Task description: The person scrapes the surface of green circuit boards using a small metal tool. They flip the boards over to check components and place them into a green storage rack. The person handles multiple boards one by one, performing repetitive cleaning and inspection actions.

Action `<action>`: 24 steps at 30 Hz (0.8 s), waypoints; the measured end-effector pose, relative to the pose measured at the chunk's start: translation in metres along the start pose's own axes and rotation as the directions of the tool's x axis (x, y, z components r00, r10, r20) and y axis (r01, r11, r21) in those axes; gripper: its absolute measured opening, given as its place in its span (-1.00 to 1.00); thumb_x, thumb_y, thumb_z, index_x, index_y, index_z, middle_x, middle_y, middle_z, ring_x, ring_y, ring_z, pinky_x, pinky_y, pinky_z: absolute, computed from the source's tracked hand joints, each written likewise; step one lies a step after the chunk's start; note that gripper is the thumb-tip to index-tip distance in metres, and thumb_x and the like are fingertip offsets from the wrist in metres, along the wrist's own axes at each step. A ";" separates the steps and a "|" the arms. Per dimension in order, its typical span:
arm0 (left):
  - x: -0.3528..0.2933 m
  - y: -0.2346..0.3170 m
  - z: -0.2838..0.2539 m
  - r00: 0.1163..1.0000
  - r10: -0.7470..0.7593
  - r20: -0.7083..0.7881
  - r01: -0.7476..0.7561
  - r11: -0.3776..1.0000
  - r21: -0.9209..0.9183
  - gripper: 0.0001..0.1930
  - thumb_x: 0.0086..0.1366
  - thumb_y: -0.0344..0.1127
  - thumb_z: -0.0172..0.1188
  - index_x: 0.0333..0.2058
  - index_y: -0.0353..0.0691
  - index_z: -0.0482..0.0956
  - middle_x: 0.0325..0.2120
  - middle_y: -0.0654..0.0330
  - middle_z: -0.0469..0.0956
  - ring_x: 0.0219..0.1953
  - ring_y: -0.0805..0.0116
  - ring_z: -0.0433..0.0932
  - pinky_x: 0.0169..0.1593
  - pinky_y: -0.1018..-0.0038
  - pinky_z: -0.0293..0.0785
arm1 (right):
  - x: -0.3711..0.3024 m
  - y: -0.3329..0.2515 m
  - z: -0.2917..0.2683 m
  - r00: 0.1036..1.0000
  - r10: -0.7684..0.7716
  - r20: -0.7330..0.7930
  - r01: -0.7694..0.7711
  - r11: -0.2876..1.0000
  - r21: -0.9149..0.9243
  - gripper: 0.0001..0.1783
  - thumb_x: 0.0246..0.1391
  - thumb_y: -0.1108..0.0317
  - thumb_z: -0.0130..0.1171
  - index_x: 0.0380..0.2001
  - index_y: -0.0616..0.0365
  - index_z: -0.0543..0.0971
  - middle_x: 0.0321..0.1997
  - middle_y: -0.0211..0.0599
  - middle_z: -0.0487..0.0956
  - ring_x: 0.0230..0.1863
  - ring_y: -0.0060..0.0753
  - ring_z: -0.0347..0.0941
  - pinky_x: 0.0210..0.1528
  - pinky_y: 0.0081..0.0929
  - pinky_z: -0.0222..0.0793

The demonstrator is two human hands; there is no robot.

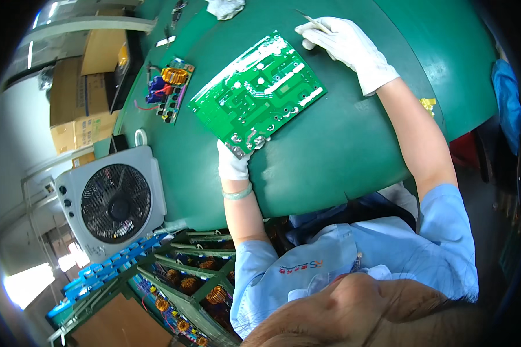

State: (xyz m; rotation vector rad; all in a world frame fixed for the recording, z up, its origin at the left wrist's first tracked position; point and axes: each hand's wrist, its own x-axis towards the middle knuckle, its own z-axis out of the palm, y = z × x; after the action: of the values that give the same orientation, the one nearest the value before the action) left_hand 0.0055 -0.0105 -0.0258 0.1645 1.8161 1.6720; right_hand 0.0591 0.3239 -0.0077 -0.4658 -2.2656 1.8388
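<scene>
A large green circuit board is tilted over the green table, its solder side with white and silvery patches facing up. My left hand, in a white glove, grips the board's near corner; most of its fingers are hidden beneath. To the right of the board, my white-gloved right hand is closed on a thin pointed tool that looks like tweezers. Its tip points up and left, apart from the board.
On the green table, a second board with a copper coil lies at left. A white cloth is at the far edge, yellow scraps at right. A grey fan and a rack of coil boards stand at lower left.
</scene>
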 end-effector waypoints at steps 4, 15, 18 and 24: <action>-0.017 0.016 0.010 0.998 -0.027 -0.049 0.006 0.923 -0.384 -0.63 0.31 -0.58 0.05 0.09 -0.46 0.35 -0.11 -0.15 0.57 -0.30 0.02 0.64 -0.31 0.21 0.69 | 0.008 0.001 0.000 0.993 -0.117 -0.018 0.114 0.987 -0.115 -0.62 0.23 0.12 0.13 -0.02 0.12 0.63 -0.26 -0.48 0.66 -0.39 -0.56 0.45 -0.23 -0.59 0.38; -0.084 0.022 0.040 0.923 -0.001 -0.385 -0.183 0.879 -0.441 -0.68 0.45 -0.01 -0.09 -0.11 -0.08 0.51 -0.34 0.12 0.61 -0.41 0.24 0.61 -0.52 0.25 0.48 | 0.042 0.070 -0.005 0.966 -0.259 0.021 0.254 0.926 -0.278 -0.61 0.28 0.15 0.07 0.01 0.16 0.60 -0.03 -0.24 0.66 -0.07 -0.37 0.62 0.03 -0.44 0.44; -0.161 0.059 0.070 0.798 0.094 -0.595 -0.446 0.756 -0.479 -0.71 0.43 -0.13 -0.05 -0.14 -0.17 0.55 -0.37 0.21 0.63 -0.37 0.38 0.62 -0.42 0.41 0.52 | 0.051 0.073 -0.003 0.973 -0.232 0.005 0.220 0.915 -0.337 -0.57 0.27 0.07 0.06 0.02 0.12 0.60 -0.10 -0.23 0.68 -0.09 -0.37 0.63 0.00 -0.43 0.44; -0.338 0.078 0.073 0.051 0.482 -0.874 -0.549 0.745 0.379 -0.73 0.42 -0.27 0.00 -0.44 -0.19 0.57 -0.52 0.42 0.47 -0.46 0.63 0.36 -0.39 0.57 0.32 | 0.088 0.098 -0.009 0.981 -0.190 0.051 0.194 0.894 -0.404 -0.53 0.23 -0.05 0.09 0.00 0.03 0.64 -0.24 -0.41 0.70 -0.31 -0.52 0.54 -0.20 -0.51 0.40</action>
State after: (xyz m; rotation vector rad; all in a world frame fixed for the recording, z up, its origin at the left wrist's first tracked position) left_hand 0.2817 -0.1057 0.1756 -0.4029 2.8261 2.7420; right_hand -0.0079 0.3813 -0.1064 -0.2744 -2.6013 1.2772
